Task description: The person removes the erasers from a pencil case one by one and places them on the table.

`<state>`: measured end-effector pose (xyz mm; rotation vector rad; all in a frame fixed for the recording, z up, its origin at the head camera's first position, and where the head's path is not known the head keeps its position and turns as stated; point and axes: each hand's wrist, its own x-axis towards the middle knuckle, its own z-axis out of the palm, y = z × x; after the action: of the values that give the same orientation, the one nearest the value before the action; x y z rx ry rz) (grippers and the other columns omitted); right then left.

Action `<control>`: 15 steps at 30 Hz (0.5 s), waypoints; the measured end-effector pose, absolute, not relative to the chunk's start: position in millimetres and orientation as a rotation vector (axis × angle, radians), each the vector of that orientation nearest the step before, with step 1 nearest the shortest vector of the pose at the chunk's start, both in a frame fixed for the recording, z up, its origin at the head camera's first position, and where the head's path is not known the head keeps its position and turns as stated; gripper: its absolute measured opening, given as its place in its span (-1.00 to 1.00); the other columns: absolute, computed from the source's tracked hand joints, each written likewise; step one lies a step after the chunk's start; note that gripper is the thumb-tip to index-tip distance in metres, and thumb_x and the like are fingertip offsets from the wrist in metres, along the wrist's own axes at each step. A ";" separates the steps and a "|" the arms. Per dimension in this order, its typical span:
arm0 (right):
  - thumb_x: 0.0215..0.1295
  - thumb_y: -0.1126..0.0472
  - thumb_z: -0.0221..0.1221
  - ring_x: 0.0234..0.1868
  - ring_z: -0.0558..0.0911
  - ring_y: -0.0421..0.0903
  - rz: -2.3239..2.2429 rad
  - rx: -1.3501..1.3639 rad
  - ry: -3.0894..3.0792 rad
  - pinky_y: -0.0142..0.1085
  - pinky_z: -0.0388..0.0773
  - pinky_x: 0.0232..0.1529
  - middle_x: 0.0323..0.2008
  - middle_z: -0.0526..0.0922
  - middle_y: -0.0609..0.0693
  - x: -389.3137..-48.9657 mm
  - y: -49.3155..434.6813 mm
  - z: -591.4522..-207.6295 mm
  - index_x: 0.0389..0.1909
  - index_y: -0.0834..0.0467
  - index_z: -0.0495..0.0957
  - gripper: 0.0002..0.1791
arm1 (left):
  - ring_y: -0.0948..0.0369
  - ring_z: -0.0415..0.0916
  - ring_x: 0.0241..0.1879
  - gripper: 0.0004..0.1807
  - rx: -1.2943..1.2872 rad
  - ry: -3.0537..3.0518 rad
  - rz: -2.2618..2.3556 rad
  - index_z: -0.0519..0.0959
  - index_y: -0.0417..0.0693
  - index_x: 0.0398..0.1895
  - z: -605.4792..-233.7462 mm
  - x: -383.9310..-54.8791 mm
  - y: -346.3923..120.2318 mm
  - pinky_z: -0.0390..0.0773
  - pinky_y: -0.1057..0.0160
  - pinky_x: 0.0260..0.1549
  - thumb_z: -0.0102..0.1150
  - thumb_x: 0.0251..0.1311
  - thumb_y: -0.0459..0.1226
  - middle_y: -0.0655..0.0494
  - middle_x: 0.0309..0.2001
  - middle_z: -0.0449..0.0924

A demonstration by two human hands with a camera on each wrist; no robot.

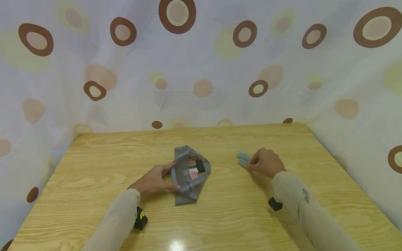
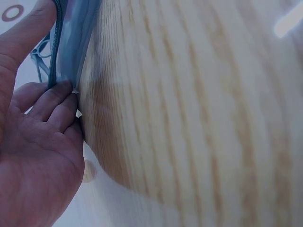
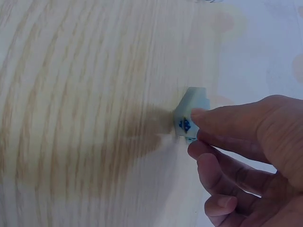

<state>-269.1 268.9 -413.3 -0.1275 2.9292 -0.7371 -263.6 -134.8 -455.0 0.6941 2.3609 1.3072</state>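
A grey see-through mesh pouch (image 1: 181,196) with a zip edge lies on the table, its mouth spread apart. Several small things show inside, among them a black item (image 1: 200,166), a pink one (image 1: 193,175) and a round brown-rimmed one (image 1: 190,156). My left hand (image 1: 155,179) grips the pouch's left side, thumb at the near end and fingers at the far end. To the right, two pale blue stick-like pieces lie side by side. My right hand (image 1: 267,163) pinches the nearer blue piece (image 3: 191,106), which bears a dark blue mark; the farther blue piece (image 1: 243,156) lies just beyond.
The wood-grain table (image 1: 118,147) runs back to a wall covering (image 1: 196,63) with a circle pattern, which also rises on both sides. Dark wrist-camera mounts (image 1: 140,218) sit under the sleeves. A bright reflection shows near the table's front.
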 end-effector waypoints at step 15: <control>0.31 0.21 0.35 -0.20 0.72 0.13 -0.759 -0.110 2.901 0.06 0.69 -0.16 -0.19 0.77 0.16 -266.1 265.7 -410.6 -0.27 0.23 0.79 -0.85 | -0.15 -0.06 0.54 0.08 0.668 2.351 1.306 0.04 -0.30 0.57 -453.4 -262.1 -134.7 0.12 -0.06 0.47 0.50 0.15 -0.11 -0.20 0.57 -0.02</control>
<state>-266.1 265.7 -410.6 -0.1103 2.9008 -0.7585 -262.1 -134.7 -453.4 0.6681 2.3512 1.3064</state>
